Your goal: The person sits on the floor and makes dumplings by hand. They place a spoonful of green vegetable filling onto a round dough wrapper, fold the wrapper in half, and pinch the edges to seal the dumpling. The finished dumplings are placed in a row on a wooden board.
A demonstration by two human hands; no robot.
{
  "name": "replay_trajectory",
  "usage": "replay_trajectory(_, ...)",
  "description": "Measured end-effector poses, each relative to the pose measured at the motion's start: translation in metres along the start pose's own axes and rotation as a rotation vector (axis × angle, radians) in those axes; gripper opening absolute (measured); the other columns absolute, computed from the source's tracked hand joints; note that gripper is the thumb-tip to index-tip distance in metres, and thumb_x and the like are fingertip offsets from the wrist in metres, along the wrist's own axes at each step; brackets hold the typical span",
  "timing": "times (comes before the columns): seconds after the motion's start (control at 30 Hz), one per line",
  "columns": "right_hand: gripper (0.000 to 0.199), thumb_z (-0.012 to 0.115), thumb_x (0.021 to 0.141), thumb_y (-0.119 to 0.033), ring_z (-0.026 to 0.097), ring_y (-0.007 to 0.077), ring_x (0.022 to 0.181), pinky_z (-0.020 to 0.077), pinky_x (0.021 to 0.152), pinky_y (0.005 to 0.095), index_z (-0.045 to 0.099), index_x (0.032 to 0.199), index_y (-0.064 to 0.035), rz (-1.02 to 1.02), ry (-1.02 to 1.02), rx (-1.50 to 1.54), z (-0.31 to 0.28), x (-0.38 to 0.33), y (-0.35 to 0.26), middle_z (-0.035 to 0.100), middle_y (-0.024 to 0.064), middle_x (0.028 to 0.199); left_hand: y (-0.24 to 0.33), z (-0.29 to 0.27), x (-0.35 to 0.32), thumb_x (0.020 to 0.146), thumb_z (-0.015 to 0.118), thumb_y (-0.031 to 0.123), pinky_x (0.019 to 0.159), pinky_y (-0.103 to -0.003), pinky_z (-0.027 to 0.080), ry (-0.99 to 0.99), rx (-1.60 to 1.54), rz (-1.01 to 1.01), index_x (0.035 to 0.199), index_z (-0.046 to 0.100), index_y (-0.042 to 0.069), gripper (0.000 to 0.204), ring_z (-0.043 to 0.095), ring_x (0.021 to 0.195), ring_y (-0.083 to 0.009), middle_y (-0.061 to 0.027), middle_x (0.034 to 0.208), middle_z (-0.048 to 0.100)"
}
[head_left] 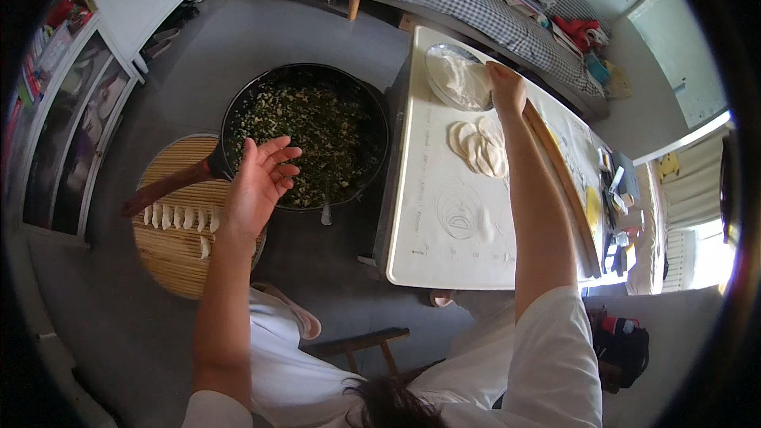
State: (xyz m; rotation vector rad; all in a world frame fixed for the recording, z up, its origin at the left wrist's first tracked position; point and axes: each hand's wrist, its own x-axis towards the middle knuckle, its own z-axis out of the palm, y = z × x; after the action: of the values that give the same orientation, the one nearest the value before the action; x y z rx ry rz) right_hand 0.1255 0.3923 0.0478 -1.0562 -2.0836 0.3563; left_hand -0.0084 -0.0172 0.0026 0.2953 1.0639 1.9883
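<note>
Beside the pan: the left hand [258, 182] is hovering open, fingers spread wide and holding nothing, just over the near rim of the pan [238, 107] of chopped green filling [317, 131].
Right hand: the right hand [506, 87] is reaching far across the white table [444, 254], fingertips coming down at the edge of the plate [434, 59] piled with white dough; I cannot tell whether the fingers are pinching anything yet.
Wrappers: a small overlapping stack of round dough wrappers [478, 147] is lying on the table, on the side away from the pan and just short of the right hand.
Doing it well: my read is that the right hand is going for dough, so peeling off one piece cleanly and keeping the left palm flat and ready looks like the way to do it.
Tray: a round bamboo tray [170, 257] is sitting partly under the pan's long handle [166, 186], with a row of folded dumplings [178, 218] across it.
Rolling pin: a long wooden stick [559, 186] is lying across the table beyond the wrappers, right beside the right forearm.
In the way: the handle is jutting over the tray, and the table's far edge is crowded with small clutter [614, 206].
</note>
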Motion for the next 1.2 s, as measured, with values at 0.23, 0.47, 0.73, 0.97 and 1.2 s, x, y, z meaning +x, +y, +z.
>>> replay_trajectory(0.23, 0.022, 0.053, 0.073, -0.033, 0.059, 0.0299, 0.07, 0.0468, 0.063, 0.038, 0.065, 0.08, -0.0152, -0.094, -0.09, -0.242, 0.038, 0.017, 0.02, 0.061, 0.0131, 0.075, 0.006, -0.009, 0.003, 0.09, 0.03, 0.045, 0.068, -0.025, 0.041, -0.001, -0.047, 0.033, 0.112, 0.046, 0.002, 0.051, 0.05, 0.081, -0.0125, -0.0076, 0.1, 0.053)
replay_trajectory(0.47, 0.02, 0.059, 0.072, -0.029, 0.061, 0.023, 0.068, 0.0465, 0.062, 0.0326, 0.067, 0.08, -0.013, 0.092, -0.288, -0.061, 0.038, 0.023, 0.015, 0.064, 0.0073, 0.074, 0.009, -0.017, 0.001, 0.09, 0.032, 0.043, 0.069, -0.025, 0.042, 0.044, -0.117, 0.033, 0.112, 0.045, 0.002, 0.048, 0.05, 0.081, -0.0126, -0.0077, 0.1, 0.053)
replay_trajectory(0.73, 0.024, 0.059, 0.071, -0.032, 0.061, 0.0219, 0.069, 0.0462, 0.064, 0.0327, 0.066, 0.087, -0.0147, -0.15, -0.268, -0.3, 0.038, 0.012, -0.007, 0.063, 0.0073, 0.076, 0.028, -0.023, -0.01, 0.09, 0.033, 0.043, 0.07, -0.024, 0.041, 0.043, -0.1, 0.093, 0.111, 0.046, 0.003, 0.048, 0.05, 0.082, -0.0117, -0.0062, 0.099, 0.053)
replay_trajectory(0.97, 0.021, 0.054, 0.083, -0.014, 0.06, 0.0183, 0.076, 0.053, 0.069, 0.0258, 0.058, 0.094, 0.0038, 0.531, -0.357, 0.934, 0.006, 0.022, 0.023, 0.06, 0.0124, 0.09, 0.034, -0.026, -0.01, 0.088, 0.037, 0.045, 0.072, -0.023, 0.039, 0.085, -0.131, 0.155, 0.111, 0.046, 0.005, 0.047, 0.048, 0.082, -0.0099, -0.0035, 0.1, 0.052)
replay_trajectory(1.2, 0.032, 0.052, 0.084, -0.015, 0.057, 0.0187, 0.09, 0.0527, 0.072, 0.0202, 0.044, 0.11, 0.0024, 0.512, -0.941, 1.395, -0.019, -0.05, -0.086, 0.053, 0.0149, 0.102, 0.079, -0.06, -0.043, 0.088, 0.039, 0.04, 0.078, -0.026, 0.039, 0.021, -0.286, 0.358, 0.115, 0.045, 0.003, 0.046, 0.048, 0.087, -0.014, -0.0069, 0.103, 0.051)
